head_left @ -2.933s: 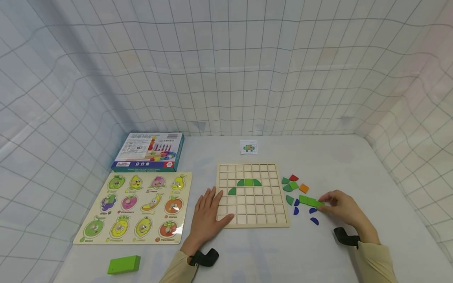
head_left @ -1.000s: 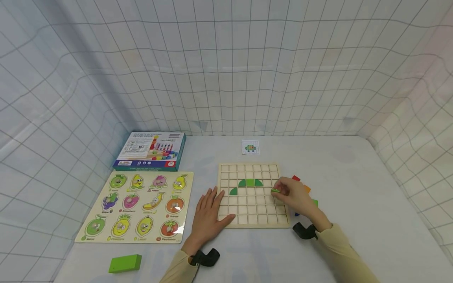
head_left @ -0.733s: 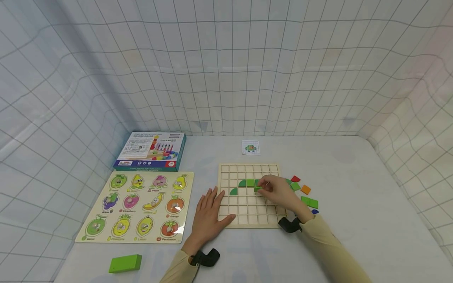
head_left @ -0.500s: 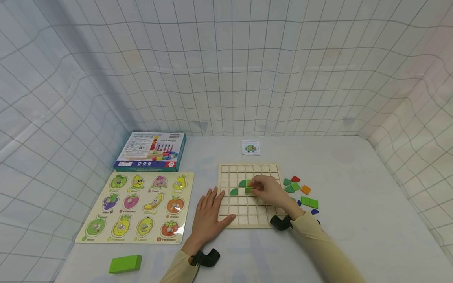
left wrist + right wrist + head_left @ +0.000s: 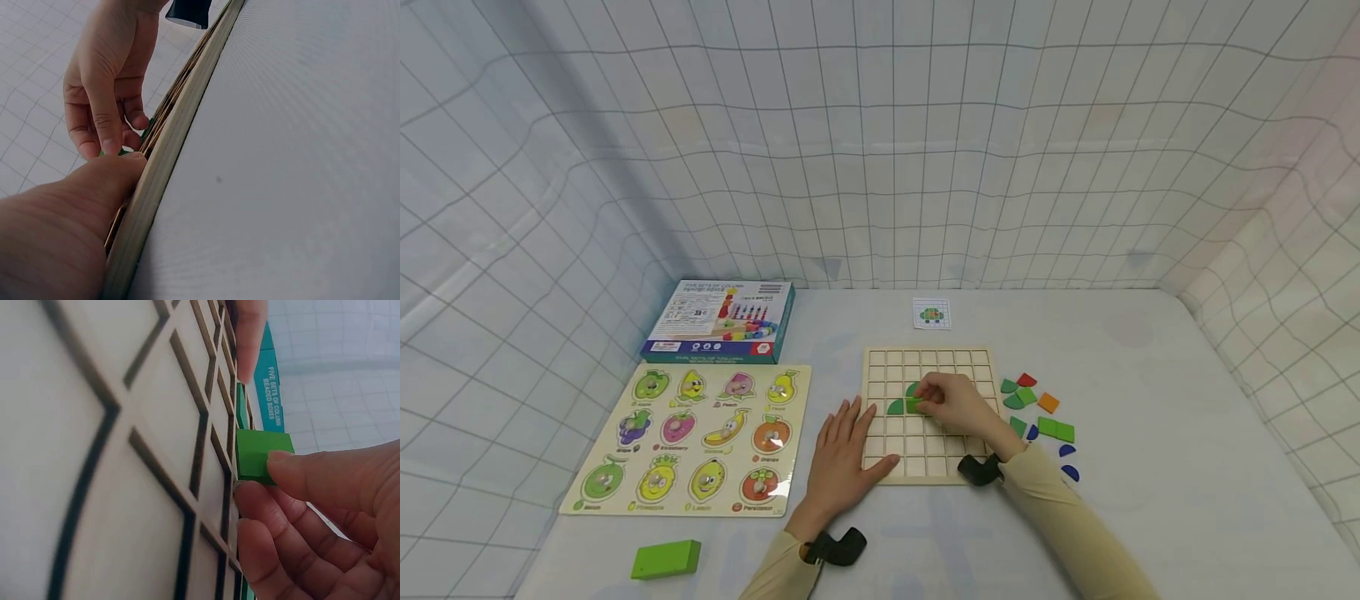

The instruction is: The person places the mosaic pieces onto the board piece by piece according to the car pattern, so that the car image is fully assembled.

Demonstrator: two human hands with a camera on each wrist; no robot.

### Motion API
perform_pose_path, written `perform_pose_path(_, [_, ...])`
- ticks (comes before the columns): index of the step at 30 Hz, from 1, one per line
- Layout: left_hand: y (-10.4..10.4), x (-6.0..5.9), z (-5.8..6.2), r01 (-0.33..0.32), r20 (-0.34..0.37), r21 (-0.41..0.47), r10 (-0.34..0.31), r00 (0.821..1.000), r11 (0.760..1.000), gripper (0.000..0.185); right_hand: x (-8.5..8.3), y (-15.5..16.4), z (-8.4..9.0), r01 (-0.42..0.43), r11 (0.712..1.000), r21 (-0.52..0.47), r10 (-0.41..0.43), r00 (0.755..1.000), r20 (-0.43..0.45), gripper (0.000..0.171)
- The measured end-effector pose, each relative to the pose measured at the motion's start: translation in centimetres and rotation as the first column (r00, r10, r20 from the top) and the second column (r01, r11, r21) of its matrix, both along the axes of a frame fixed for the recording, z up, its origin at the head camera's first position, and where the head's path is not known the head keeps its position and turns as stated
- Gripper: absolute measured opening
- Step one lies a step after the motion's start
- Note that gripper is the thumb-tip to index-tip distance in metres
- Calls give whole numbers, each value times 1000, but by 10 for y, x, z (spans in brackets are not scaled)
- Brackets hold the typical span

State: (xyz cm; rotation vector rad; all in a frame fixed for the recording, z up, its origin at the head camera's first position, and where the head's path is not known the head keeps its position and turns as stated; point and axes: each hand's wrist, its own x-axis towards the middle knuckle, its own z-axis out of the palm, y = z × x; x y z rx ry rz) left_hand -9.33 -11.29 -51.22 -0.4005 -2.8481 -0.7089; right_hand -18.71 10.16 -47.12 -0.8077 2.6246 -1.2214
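A wooden grid board [image 5: 992,467] lies on the table with a green quarter-circle piece [image 5: 893,407] in its third row and another green piece [image 5: 912,388] above it. My right hand [image 5: 922,402] reaches over the board and pinches a small green square piece [image 5: 914,406] just right of the quarter-circle. In the right wrist view the green square [image 5: 259,455] sits between thumb and fingers of the right hand [image 5: 262,478], against the board [image 5: 125,456]. My left hand [image 5: 850,437] lies flat on the board's near left corner, also seen as the left hand [image 5: 62,231] beside the board's edge [image 5: 169,169].
Loose pieces lie right of the board: green ones [image 5: 1017,392], a red one [image 5: 1026,380], an orange square [image 5: 1048,402], a green rectangle [image 5: 1056,430], blue ones [image 5: 1070,472]. A pattern card [image 5: 932,313] lies behind. A fruit puzzle [image 5: 688,437], teal box [image 5: 718,332] and green block [image 5: 665,559] lie left.
My right hand picked a green square from the loose pieces at the right and carried it leftward across the board to beside the quarter-circle. The left hand stayed put.
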Motion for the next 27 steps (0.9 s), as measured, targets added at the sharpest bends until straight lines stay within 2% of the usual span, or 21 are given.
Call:
perform_pose_path(13, [-1,0,0,8,-53,10,-7,999,1000,79,-2,-4,-3,20,999,40,-20,1000,-13,3])
perform_pose_path(21, [-1,0,-1,3,-27,3,-3,1000,1000,80,-2,-5,-2,59,995,83,-56,998,-29,3])
perform_pose_path(27, [0,0,-3,9,-53,2,-9,999,1000,80,0,-7,2,100,988,122,-92,993,-67,6])
